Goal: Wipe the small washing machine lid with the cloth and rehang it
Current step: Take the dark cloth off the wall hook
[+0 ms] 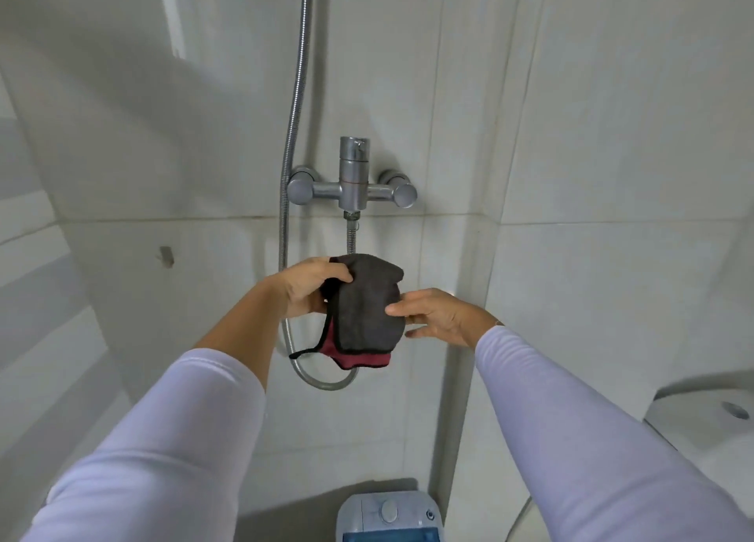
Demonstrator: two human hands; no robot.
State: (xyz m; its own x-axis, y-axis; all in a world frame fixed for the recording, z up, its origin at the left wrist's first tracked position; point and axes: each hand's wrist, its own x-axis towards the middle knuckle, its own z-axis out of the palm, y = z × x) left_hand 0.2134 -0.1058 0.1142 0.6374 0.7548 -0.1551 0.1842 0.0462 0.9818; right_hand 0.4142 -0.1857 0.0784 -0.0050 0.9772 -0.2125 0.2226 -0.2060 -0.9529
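I hold one cloth [369,305], dark grey on its face with a red underside and black edging, up against the tiled wall [591,133], directly below the one chrome shower mixer [353,182]. My left hand [306,286] grips the cloth's upper left part, thumb curled over the front and fingers tucked behind. My right hand [438,317] meets its right edge, thumb on the grey face, the other fingers stretched out loosely beneath; how firmly that pinch holds I cannot tell. The cloth hangs folded over, a red corner and a black-trimmed tail dangling from its lower edge in front of the loop of the one metal shower hose [291,133], which climbs the wall to the left of the mixer. Both my arms wear pale lilac sleeves [591,439]. One small hook [166,256] sits on the wall, well to the left of the cloth. The one small washing machine [389,517], pale blue with a round knob, stands at the bottom edge of the view, well below the cloth. One white toilet cistern [710,423] shows at the right edge.
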